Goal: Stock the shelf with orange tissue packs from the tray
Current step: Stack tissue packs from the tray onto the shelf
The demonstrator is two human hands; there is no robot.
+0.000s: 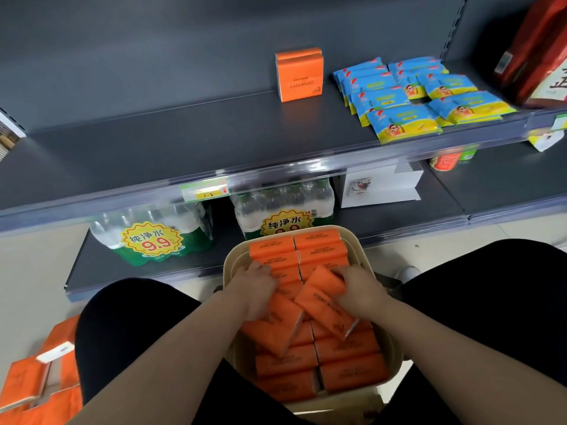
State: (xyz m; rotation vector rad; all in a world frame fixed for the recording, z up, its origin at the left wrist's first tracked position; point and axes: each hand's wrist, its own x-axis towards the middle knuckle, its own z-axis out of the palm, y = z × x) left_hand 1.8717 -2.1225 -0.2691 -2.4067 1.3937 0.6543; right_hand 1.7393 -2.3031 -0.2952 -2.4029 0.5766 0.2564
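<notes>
A beige tray (227,265) rests between my knees, filled with several orange tissue packs (325,239) in rows. My left hand (257,283) grips a tilted orange pack (277,325) at the tray's middle. My right hand (357,288) holds another tilted orange pack (325,308) beside it. On the dark grey shelf (171,145) above, two orange packs (299,76) stand upright together near the back.
Blue and yellow wipe packets (408,102) lie right of the orange packs on the shelf. A red bag (540,56) stands at the far right. Bottled water bundles (153,237) and a white box (380,187) occupy the lower shelf. Orange packaging (36,372) lies on the floor at left.
</notes>
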